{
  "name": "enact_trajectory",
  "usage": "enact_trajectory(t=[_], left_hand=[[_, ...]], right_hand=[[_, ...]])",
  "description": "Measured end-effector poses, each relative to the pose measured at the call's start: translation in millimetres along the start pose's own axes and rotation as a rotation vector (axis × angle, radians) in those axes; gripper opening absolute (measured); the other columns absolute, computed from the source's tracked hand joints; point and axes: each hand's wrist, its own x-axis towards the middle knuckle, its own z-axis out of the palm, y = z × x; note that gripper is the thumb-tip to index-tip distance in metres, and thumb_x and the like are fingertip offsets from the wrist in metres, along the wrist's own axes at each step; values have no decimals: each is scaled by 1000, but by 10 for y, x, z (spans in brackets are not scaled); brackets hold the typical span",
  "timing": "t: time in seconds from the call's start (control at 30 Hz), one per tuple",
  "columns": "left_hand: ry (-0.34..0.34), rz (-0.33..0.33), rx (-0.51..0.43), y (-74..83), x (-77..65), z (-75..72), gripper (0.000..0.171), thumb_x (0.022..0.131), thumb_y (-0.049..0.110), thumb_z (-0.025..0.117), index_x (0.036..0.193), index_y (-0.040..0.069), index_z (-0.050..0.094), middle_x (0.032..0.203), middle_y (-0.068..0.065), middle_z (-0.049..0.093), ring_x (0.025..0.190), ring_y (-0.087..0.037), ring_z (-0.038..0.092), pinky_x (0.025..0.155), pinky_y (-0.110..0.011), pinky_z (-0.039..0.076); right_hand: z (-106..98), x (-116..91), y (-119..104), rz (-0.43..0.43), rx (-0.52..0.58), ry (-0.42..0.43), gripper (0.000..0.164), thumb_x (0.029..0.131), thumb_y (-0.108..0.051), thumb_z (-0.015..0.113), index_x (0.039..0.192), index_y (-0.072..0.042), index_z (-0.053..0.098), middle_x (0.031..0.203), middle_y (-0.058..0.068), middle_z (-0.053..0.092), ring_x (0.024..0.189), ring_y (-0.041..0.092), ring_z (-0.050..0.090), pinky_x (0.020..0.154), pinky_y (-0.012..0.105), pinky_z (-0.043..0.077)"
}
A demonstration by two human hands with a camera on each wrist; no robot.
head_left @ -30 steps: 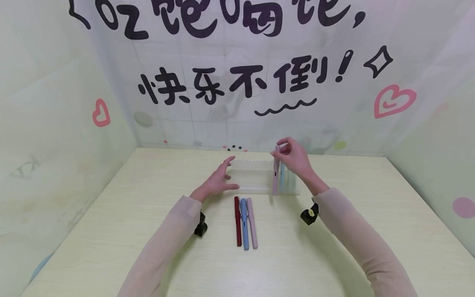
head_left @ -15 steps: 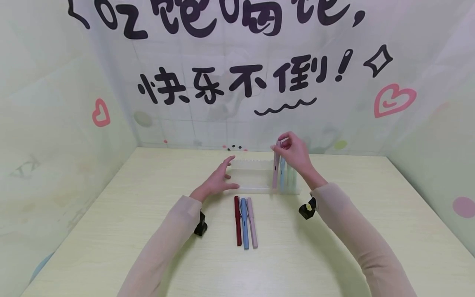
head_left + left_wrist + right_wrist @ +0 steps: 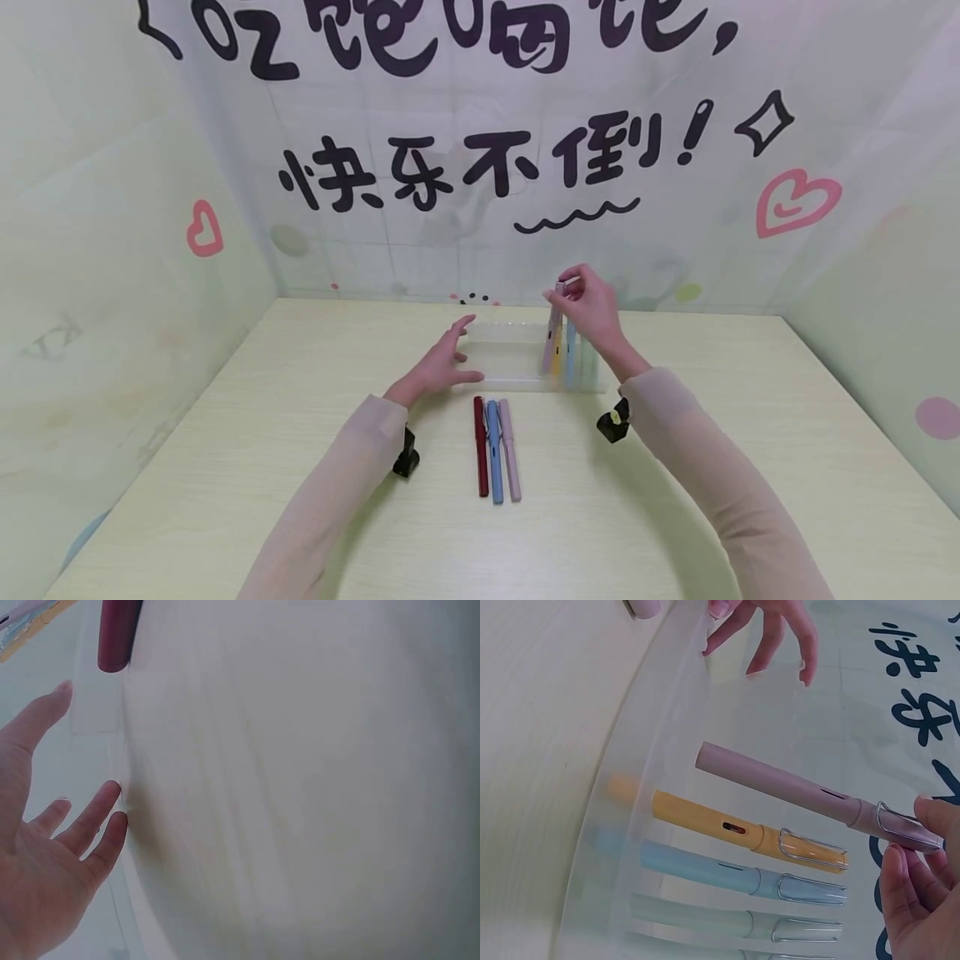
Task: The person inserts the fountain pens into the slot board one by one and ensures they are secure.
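My right hand pinches a mauve fountain pen by its clip end and holds it tilted over the clear pen rack. In the right wrist view, the pen's lower end hangs free of the front wall. Beside it in the rack stand a yellow pen, a light blue pen and pale green pens. My left hand is spread at the rack's left end, fingertips right at its edge, holding nothing.
In front of the rack lie a dark red pen, a blue pen and a pink pen, side by side on the wooden table. A printed backdrop stands behind the rack.
My right hand has lifted the mauve pen and shifted it left, tilting it, so the yellow pen now shows beside it. The left hand stays in place.
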Motion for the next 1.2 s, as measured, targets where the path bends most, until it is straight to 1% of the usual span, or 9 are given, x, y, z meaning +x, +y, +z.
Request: enact_trajectory(t=[0.1,0.2,0.57,0.63,0.87,1.2], left_hand=[[2,0,2,3,-2,1,97,71,15,74,141,24,7,140,-17,21,103,-31,50,86,-44,40],[3,-4,7,8,-1,5,97,72,16,74,141,23,8,140,-17,21,103,-31,50,86,-44,40],[2,-9,-2,13,-9,9,97,72,15,74,141,27,8,140,-17,21,103,-30,50,84,-43,42],[1,-15,-4,19,-11,7,96,72,15,74,140,29,8,140,-17,21,103,-30,50,84,-43,42],[-1,-11,-3,19,-9,7,96,72,14,74,141,28,8,140,-17,21,103,-31,50,84,-43,42],[2,-13,0,1,2,12,97,71,15,74,141,27,8,140,-16,22,103,-30,50,84,-43,42]], right_hand=[[33,-8,26,-9,6,1,28,77,-15,69,95,-2,52,79,10,60,66,18,54,57,26,47],[68,-23,54,-20,-14,-7,28,77,-15,69,95,-2,52,79,10,60,66,19,55,58,28,47],[115,-43,70,-3,-81,-36,28,79,-18,67,97,-3,51,81,10,59,70,19,54,60,29,47],[122,-45,78,7,-92,-44,29,79,-19,67,97,-3,52,81,10,59,70,20,54,61,29,47],[149,-58,119,54,-140,-96,29,80,-22,66,98,-4,52,83,9,60,73,19,55,62,29,48],[149,-70,130,35,-150,-122,29,80,-21,66,98,-2,54,86,11,61,75,21,57,64,31,48]])
